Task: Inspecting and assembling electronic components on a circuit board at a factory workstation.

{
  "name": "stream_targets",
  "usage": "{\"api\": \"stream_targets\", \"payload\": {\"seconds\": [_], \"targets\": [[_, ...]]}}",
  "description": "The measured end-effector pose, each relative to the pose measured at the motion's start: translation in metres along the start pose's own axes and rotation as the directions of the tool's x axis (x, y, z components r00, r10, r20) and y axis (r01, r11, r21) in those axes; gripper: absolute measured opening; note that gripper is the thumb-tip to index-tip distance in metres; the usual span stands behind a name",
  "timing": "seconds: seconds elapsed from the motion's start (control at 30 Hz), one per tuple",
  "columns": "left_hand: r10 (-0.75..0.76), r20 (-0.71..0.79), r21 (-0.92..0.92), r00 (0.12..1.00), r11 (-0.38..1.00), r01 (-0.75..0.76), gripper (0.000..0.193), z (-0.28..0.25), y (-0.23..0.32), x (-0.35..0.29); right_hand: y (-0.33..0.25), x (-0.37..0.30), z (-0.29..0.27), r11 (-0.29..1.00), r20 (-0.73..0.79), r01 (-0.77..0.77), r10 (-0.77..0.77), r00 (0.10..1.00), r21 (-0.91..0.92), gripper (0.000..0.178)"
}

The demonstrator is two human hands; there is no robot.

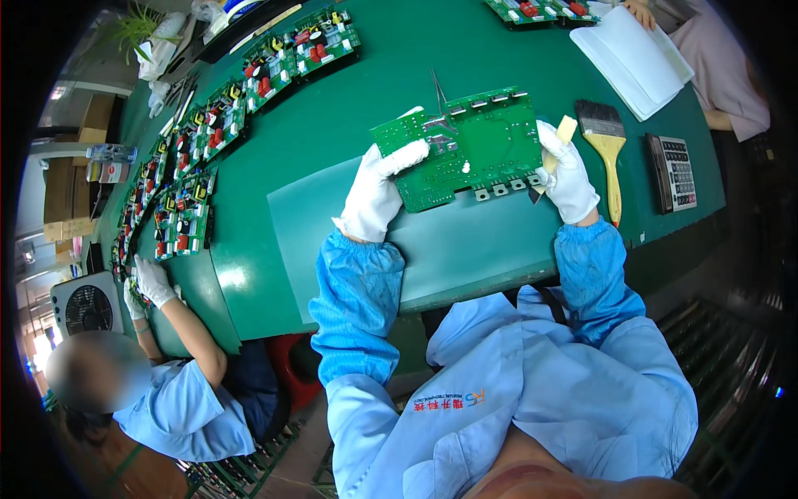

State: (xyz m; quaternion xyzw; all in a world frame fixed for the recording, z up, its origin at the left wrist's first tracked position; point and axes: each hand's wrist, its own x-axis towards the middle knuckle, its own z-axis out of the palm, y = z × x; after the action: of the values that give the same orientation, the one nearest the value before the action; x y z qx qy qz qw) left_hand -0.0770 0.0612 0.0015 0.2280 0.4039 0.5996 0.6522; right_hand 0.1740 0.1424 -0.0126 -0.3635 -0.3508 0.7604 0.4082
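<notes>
A green circuit board is held up over the table, its soldered underside facing me. My left hand, in a white glove, grips its left edge with the thumb lying across the face. My right hand, also gloved, is closed at the board's right edge. A slim tool with a flat pale-yellow handle runs through that hand, and its dark tip shows below, by the board's lower right corner. Metal tabs line the lower edge. Thin dark prongs rise behind the top edge; what they belong to is hidden.
Many populated circuit boards stand in rows at the left and back. On the right lie a wide brush, a calculator and white papers under another person's hand. A gloved co-worker sits at the left, near a fan.
</notes>
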Motion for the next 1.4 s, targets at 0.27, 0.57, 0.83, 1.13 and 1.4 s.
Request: {"api": "stream_targets", "payload": {"seconds": [0.27,0.57,0.83,1.13,1.4], "targets": [[-0.064,-0.016,-0.210,0.998,0.976,0.059,0.084,0.006,0.005,0.002,0.015,0.014,-0.040,0.996,0.037,-0.012,0.009,0.999,0.090,0.037],[-0.077,-0.068,-0.189,0.995,0.980,0.063,0.074,0.013,0.010,0.001,0.013,0.014,-0.044,0.986,0.048,-0.047,0.040,0.998,0.161,0.036],[-0.071,-0.032,-0.192,0.997,0.979,0.064,0.063,0.013,0.012,-0.004,0.017,0.010,-0.025,0.995,-0.057,0.094,-0.092,0.994,0.020,0.030],[-0.058,-0.013,-0.194,0.998,0.979,0.055,0.087,0.012,0.008,-0.001,0.017,0.008,-0.030,0.986,0.039,0.164,-0.164,0.986,0.022,0.031],[-0.068,-0.050,-0.166,0.996,0.984,0.059,0.095,0.012,0.007,0.000,0.021,0.012,-0.039,0.969,0.041,0.206,-0.202,0.979,-0.134,0.031]]}}
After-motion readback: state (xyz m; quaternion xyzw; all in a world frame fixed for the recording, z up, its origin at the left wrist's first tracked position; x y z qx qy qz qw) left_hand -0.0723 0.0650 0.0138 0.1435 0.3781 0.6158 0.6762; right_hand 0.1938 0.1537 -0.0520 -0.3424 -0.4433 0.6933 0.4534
